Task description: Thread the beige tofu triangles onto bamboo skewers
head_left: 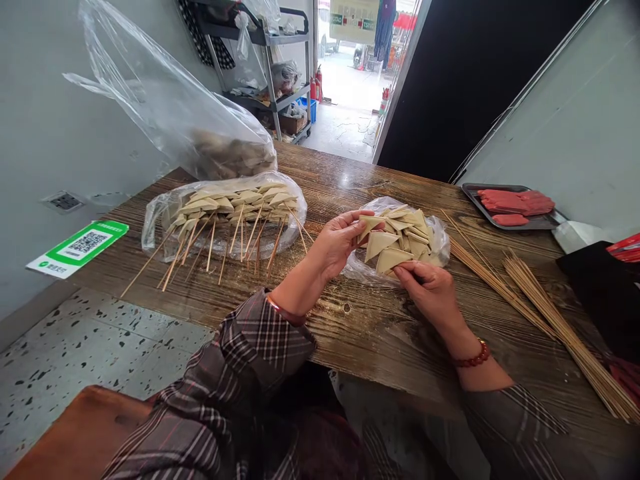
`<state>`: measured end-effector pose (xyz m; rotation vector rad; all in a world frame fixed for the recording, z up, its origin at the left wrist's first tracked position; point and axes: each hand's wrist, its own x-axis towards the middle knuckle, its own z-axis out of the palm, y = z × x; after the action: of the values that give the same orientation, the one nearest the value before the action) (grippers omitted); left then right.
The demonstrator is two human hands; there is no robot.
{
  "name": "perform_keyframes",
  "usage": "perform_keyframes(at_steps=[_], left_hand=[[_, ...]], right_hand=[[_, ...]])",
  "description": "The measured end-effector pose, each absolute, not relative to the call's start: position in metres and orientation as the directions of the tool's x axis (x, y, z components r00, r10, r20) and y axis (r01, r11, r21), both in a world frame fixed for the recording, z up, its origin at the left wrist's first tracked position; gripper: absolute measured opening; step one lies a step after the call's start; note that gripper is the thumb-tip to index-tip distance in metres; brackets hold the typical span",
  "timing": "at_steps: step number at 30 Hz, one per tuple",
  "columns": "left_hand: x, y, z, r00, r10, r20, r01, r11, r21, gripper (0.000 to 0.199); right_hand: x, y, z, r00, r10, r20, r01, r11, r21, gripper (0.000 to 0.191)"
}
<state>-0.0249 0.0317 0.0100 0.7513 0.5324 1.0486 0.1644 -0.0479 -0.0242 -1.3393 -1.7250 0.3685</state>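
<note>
My left hand [340,243] pinches a folded beige triangle [371,225] that looks like tofu skin. Two more triangles [394,259] line up below it, towards my right hand [431,288]. The fingers of that hand are closed at the corner of the lowest triangle; whether a stick runs through the row is hidden. Behind and under my hands, a pile of similar folded triangles [415,230] lies on a clear plastic bag [440,240]. To the left, several skewered triangles [235,203] rest on another plastic bag [299,193], their sticks pointing towards me.
Bundled bamboo skewers [560,327] lie on the wooden table [345,333] at right. Beyond them is a black tray [470,193] of red meat-like pieces [517,200]. A large plastic bag [165,100] stands at back left, near a QR-code card [80,247]. A shelf cart [275,67] is behind.
</note>
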Motion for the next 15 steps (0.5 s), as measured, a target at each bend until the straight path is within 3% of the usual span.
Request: perform_keyframes(at_steps=[15], left_hand=[[-0.0221,0.0309,0.0102,0.407,0.913,-0.034,-0.577,0.286,0.765,0.008]], right_hand=[[0.1631,-0.0471,-0.0275,-0.029,0.893,0.448,0.622,0.367,-0.691,0.024]])
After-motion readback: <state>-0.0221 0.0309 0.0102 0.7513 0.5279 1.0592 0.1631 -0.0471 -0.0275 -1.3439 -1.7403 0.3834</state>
